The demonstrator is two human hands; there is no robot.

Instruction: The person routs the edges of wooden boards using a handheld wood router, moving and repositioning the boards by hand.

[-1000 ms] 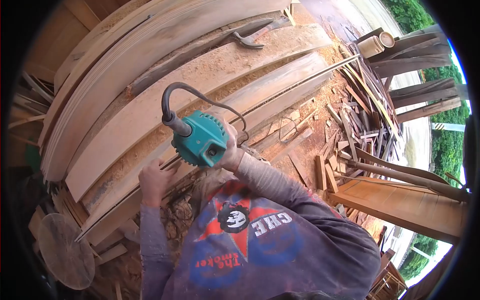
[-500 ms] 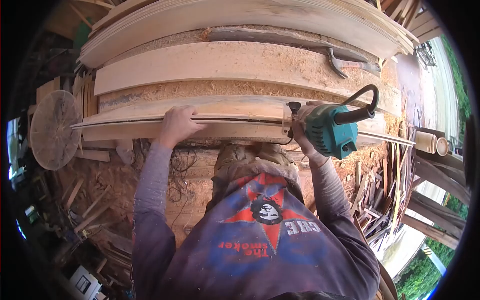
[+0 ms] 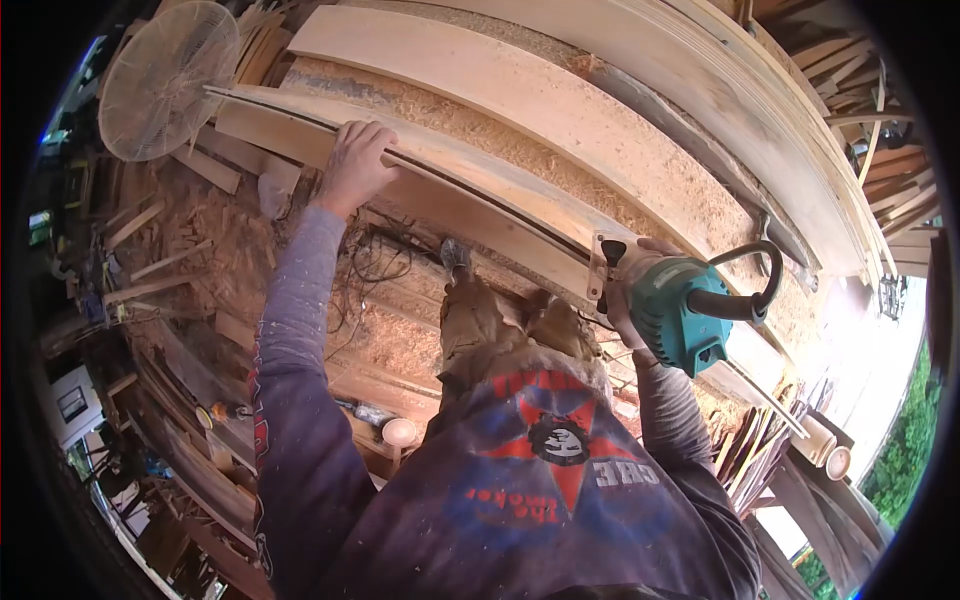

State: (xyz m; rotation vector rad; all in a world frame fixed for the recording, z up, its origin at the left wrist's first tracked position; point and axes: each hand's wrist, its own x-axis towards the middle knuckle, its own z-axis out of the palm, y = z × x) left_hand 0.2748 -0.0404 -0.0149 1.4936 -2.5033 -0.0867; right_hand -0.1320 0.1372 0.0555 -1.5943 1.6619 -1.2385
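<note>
My left hand [image 3: 358, 167] is closed over a long, narrow wooden strip [image 3: 470, 192] with a dark line along its top, close to its far left end. Farther right along the same strip, my right hand [image 3: 622, 300] wraps around a teal trim router [image 3: 685, 305], its fingers partly hidden behind the body. The router's clear base [image 3: 598, 268] with a black knob sits against the strip. A thick black cord [image 3: 768, 275] loops from the router's back end. Whether the bit is touching wood cannot be seen.
Wide planks [image 3: 520, 95] covered in shavings lie beyond the strip, with a hammer [image 3: 775, 235] on them. A round fan guard [image 3: 165, 85] stands at the upper left. Loose cables [image 3: 375, 265] and sawdust lie by my feet; offcuts [image 3: 755, 440] are piled at right.
The head view has turned, so the planks and strip now slope down to the right. Both hands keep their holds, and the gap between my left hand and the router looks slightly wider.
</note>
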